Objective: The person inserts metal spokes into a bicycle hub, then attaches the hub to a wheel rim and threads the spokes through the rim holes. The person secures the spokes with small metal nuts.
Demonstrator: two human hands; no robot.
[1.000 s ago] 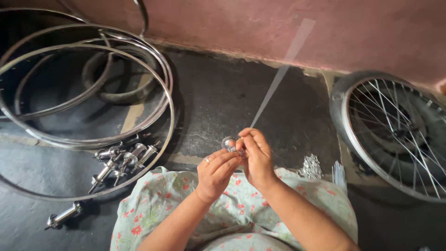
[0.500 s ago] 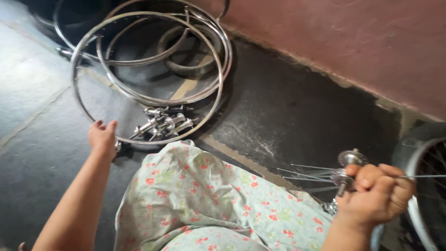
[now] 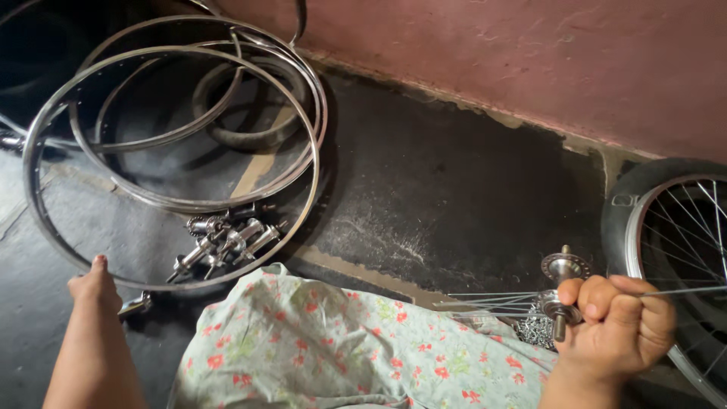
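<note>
My right hand [image 3: 617,326] is closing in a fist around a shiny metal wheel hub [image 3: 562,291] with thin steel spokes [image 3: 492,301], at near right beside the spoked, tyred wheel [image 3: 674,250]. My left hand [image 3: 95,282] is holding nothing, fingertips touching the nearest bare chrome rim [image 3: 45,136] at near left, just beside a pile of loose metal hubs [image 3: 223,238].

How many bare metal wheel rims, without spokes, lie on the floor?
3, overlapping on the floor at upper left: the front rim beside the left hand, a middle rim behind it, and a back rim nearest the wall. More may be hidden off-frame.
</note>
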